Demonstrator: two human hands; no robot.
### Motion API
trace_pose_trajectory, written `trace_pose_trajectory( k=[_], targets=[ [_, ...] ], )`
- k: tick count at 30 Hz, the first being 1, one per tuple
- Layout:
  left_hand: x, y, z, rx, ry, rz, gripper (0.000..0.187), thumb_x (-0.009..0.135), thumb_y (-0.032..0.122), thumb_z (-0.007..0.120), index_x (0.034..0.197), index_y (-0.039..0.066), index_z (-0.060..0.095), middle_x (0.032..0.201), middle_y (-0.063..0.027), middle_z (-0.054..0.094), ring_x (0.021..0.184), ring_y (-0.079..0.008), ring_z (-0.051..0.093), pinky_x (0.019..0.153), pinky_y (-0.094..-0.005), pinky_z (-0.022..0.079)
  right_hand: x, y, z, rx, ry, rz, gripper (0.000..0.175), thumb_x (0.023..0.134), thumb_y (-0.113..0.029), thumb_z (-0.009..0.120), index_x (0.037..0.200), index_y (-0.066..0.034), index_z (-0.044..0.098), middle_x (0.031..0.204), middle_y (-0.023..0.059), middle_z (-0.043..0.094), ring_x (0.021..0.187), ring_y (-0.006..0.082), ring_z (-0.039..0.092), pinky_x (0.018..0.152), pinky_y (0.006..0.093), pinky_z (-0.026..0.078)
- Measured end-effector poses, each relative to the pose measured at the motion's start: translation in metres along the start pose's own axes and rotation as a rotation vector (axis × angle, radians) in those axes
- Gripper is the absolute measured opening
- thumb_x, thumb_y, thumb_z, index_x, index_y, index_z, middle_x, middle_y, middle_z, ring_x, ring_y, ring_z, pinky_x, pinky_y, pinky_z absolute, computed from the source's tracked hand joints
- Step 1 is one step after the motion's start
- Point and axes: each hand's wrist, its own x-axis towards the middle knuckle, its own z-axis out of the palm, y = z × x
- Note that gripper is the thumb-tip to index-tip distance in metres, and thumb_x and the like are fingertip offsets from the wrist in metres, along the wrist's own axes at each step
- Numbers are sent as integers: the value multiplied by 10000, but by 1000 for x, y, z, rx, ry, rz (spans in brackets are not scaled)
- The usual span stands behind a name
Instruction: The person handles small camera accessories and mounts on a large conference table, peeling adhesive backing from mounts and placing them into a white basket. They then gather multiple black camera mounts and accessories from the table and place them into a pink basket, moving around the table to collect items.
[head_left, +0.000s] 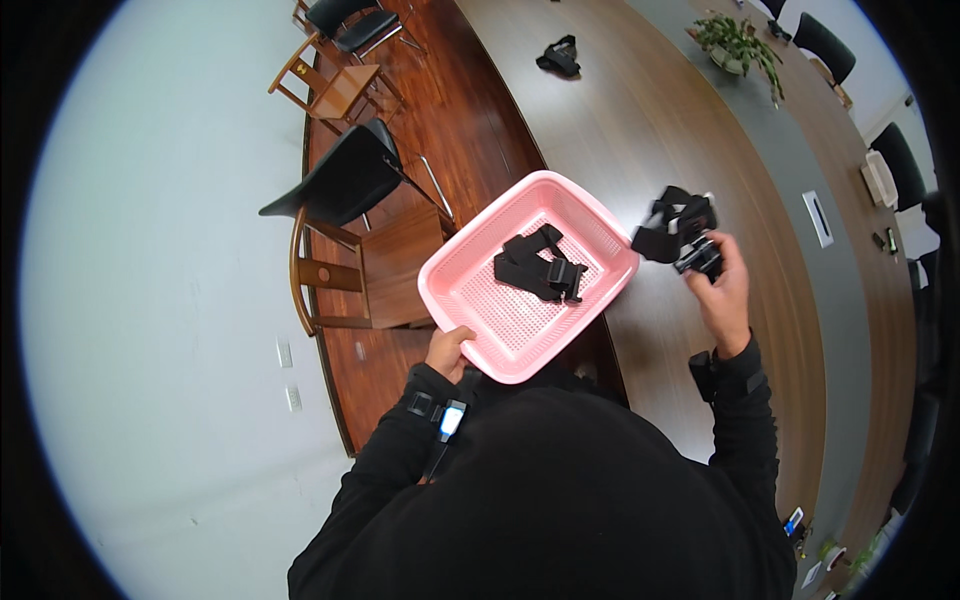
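My left hand (448, 354) grips the near left rim of a pink perforated plastic basket (491, 360), which is tilted beside the table's edge. Inside the basket lies a folded black strap with a plastic buckle (532, 266). To the right, over the wooden table, my right hand (724, 289) pinches a small black device (699, 257) between thumb and fingers. Black straps (667, 225) bunch up at the device's far side, close to the basket's right corner, and look slightly blurred.
A long wooden table (675, 142) with a grey centre strip carries another black strap bundle (559, 58), a potted plant (731, 52) and a pale basket (879, 180). Left of the table stand a wooden chair (330, 275) and a black chair (345, 180), near the wall.
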Motion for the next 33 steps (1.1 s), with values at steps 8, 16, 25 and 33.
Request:
trace_pose_trajectory(
  k=[8, 16, 25, 33],
  targets=[
    [87, 96, -13, 16, -32, 42, 517, 792, -68, 535, 1308, -78, 506, 1207, -181, 638, 1039, -296, 663, 896, -394, 553, 131, -5, 174, 235, -307, 196, 385, 766, 33, 646, 1133, 5, 533, 923, 18, 592, 826, 90, 558, 743, 242, 462],
    [140, 169, -39, -90, -19, 116, 538, 783, -85, 530, 1320, -74, 500, 1266, -155, 608, 1157, -286, 598, 1000, -371, 481, 231, 28, 261, -345, -448, 12, 473, 724, -126, 681, 1169, 17, 607, 1125, 212, 630, 1056, 326, 618, 937, 375, 484],
    [184, 199, -69, -218, 79, 164, 502, 801, -80, 532, 1302, -66, 500, 1217, -142, 614, 1105, -281, 610, 991, -377, 491, 310, 68, 269, -340, -263, 36, 425, 801, -165, 685, 1183, 11, 623, 1168, 191, 636, 1126, 334, 595, 985, 388, 462],
    [224, 233, -62, -301, 89, 220, 519, 819, -81, 508, 1335, -82, 461, 1269, -165, 594, 1171, -300, 585, 1034, -396, 462, 403, 164, 255, -325, 2, 336, 602, 761, -186, 741, 1300, 17, 566, 1270, 236, 620, 1193, 347, 584, 1000, 405, 463]
  ],
)
